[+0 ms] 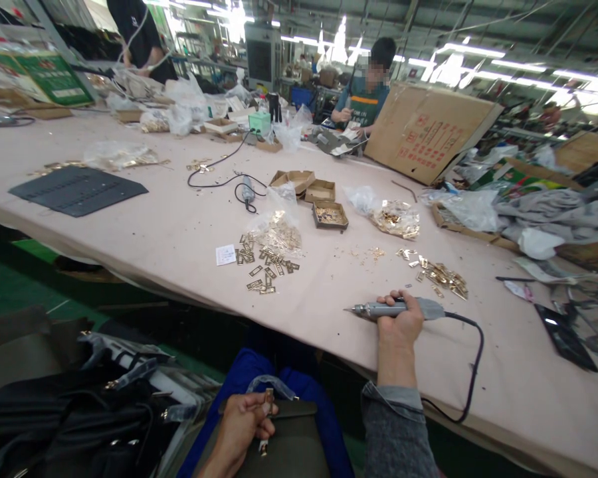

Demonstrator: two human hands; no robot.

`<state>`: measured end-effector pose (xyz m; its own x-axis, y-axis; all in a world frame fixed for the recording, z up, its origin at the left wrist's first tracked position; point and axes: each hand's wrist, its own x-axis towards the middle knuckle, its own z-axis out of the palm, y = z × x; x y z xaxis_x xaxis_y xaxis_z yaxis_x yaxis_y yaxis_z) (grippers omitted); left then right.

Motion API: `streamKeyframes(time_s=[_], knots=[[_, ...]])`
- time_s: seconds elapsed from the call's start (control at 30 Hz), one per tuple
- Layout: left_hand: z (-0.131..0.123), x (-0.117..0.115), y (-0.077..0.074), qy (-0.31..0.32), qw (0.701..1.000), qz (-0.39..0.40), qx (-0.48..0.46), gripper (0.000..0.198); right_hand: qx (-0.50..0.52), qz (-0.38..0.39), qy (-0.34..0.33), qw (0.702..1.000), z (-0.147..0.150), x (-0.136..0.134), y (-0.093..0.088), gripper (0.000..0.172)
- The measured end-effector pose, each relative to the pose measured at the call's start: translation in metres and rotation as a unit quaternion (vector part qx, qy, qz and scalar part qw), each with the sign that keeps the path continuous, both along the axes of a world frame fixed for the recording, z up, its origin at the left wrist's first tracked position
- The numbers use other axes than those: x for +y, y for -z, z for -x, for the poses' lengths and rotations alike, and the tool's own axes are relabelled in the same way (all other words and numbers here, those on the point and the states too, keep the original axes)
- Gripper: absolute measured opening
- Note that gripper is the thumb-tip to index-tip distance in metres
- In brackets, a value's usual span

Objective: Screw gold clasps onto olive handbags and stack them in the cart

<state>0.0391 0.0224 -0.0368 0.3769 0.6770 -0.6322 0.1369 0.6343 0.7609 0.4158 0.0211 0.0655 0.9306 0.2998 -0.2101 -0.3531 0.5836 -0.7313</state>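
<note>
While round drvr [387, 310], R fingers [411, 310] snug

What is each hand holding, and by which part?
The right hand grips a corded tool around its grey body; the left hand pinches a gold piece, exact spot unclear.

Grey screwdriver [431, 309], black cord [473, 370], gold plates [441, 275], pale pink tabletop [179, 252], olive bag [294, 441]

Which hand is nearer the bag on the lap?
Left. The left hand is over the bag, pinching a small gold piece; the right hand is over the table, farther right, holding a corded tool.
</note>
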Motion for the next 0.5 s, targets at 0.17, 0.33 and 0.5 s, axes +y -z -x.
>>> streamKeyframes(time_s=[0.17,0.33,0.5], knots=[[0.001,0.000,0.002,0.005,1.000,-0.002,-0.002,0.046,0.015,-0.010,0.002,1.000,0.001,-0.001,0.000,0.028],[0.003,0.000,0.010,0.011,1.000,-0.006,-0.007,0.051,0.029,-0.032,0.004,0.999,0.003,-0.006,-0.006,0.024],[0.001,0.002,0.003,0.008,0.999,0.026,-0.016,0.059,-0.009,-0.050,-0.029,0.998,0.034,-0.027,-0.033,0.018]])
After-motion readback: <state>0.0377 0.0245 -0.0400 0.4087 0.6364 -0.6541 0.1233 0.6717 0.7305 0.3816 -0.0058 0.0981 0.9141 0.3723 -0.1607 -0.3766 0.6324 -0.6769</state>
